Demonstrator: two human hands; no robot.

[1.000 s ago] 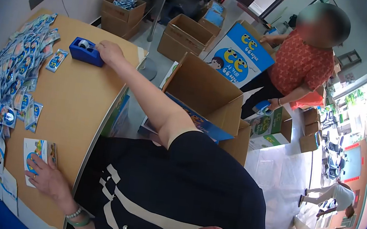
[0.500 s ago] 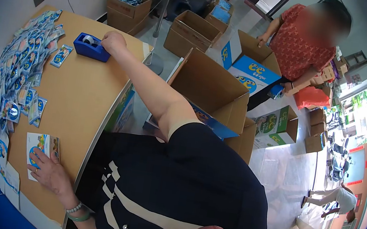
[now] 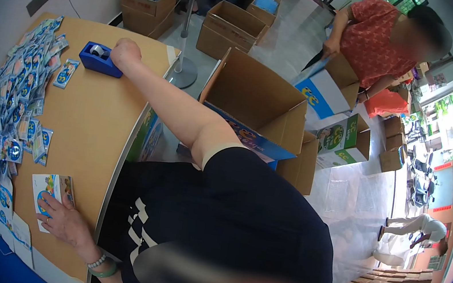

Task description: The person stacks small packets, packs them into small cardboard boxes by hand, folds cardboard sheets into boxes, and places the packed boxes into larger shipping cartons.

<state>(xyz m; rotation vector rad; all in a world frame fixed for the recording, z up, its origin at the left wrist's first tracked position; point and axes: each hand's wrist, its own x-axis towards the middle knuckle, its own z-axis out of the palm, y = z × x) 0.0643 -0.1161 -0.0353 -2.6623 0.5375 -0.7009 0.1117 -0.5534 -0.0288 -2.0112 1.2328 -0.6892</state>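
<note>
Cartons [image 3: 253,96] flanked your worktop [image 3: 93,123], left hand [image 3: 66,221] spread on a box [image 3: 42,185], right hand [image 3: 126,54] at the tape dispenser [image 3: 98,64], its grip unclear.

We stretch our right arm [image 3: 177,100] out, right hand [image 3: 125,54] knuckles-up
Our left hand [image 3: 63,219] lies palm-down, fingers [image 3: 47,204] apart

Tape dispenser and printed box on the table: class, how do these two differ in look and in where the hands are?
The tape dispenser is blue; the printed box is mostly white with colourful pictures.
The tape dispenser shows a roll in its top; the printed box has flat faces.
The right hand is at the tape dispenser's end; the left hand lies over the printed box.
Both rest on the table.
</note>
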